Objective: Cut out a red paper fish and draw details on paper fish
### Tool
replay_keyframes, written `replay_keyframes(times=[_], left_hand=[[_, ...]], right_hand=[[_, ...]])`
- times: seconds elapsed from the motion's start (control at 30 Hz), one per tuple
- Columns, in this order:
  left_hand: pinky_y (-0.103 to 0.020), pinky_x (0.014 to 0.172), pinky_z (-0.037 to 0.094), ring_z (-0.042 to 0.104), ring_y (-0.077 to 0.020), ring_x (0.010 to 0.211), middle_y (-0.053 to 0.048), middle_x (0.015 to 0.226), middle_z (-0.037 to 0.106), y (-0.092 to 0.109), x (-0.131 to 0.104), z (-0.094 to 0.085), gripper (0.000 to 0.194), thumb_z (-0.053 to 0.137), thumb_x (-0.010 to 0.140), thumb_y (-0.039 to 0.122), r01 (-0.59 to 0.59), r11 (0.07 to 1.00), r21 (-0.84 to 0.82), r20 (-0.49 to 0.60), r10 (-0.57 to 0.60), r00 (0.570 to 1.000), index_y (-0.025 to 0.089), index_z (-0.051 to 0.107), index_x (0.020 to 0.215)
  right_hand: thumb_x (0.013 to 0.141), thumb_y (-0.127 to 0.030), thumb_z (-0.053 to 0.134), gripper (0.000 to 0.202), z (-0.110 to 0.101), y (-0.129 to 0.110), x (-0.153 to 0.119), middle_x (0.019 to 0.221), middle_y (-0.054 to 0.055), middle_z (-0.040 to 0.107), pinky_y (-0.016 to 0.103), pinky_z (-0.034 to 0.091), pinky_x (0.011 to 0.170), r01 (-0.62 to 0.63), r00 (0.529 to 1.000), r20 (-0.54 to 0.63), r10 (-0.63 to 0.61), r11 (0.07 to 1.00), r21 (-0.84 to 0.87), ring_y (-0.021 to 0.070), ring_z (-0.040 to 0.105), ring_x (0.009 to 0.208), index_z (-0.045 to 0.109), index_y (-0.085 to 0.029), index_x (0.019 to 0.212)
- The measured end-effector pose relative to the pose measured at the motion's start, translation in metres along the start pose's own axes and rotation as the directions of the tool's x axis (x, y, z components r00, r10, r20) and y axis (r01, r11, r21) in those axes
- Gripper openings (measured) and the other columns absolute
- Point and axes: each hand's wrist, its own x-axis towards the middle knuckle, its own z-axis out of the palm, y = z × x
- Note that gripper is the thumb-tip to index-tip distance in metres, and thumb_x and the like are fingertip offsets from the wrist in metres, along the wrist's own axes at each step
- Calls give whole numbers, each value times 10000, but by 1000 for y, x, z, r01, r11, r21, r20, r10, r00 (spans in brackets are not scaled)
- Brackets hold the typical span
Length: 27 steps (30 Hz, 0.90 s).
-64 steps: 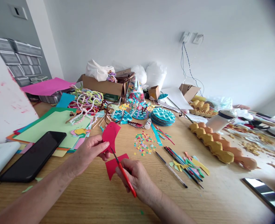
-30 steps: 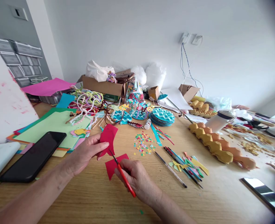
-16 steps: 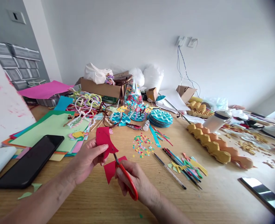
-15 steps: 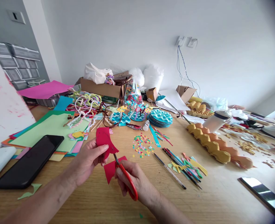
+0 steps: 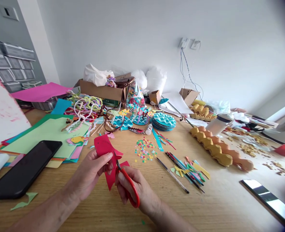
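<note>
From my remote seat, I see the left hand pinching the red paper, near centre, and the right hand clamped on scissors; I'd expect light, easily creased paper (best held by its broad left part).

Bright, soft light washes the wall. White glare streaks the right-hand phone and pales the table nearby. Edges look stretched, right corners dark.
</note>
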Motion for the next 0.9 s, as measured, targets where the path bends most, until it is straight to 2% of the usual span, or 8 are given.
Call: replay_keyframes(times=[0.33, 0.7, 0.9], left_hand=[[-193, 457, 398, 490, -94, 509, 22, 541, 616, 0, -2, 1, 334, 806, 613, 409, 23, 1000, -21, 8, -23, 1000, 152, 735, 814], [-188, 471, 456, 568, -112, 541, -4, 605, 685, 0, -1, 2, 364, 864, 535, 399, 29, 998, -63, -37, -31, 999, 160, 753, 786], [-183, 460, 465, 575, -110, 518, -11, 586, 690, 3, -3, 2, 369, 879, 503, 398, 45, 996, -78, -33, -48, 998, 156, 759, 755]], right_hand=[[761, -739, 520, 567, -1, 3, 2, 435, -72, 459, 187, 256, 388, 17, 1000, -1, -17, 1000, -6, 52, 379, 353, 491, -177, 688], [686, -794, 553, 617, -1, 1, 2, 429, -80, 437, 177, 267, 355, 6, 1000, -27, -6, 1000, 0, 52, 367, 341, 483, -181, 676], [733, -755, 547, 580, -3, 8, 2, 445, -78, 438, 169, 271, 342, 28, 999, -35, -29, 999, -25, 50, 368, 341, 482, -181, 686]])
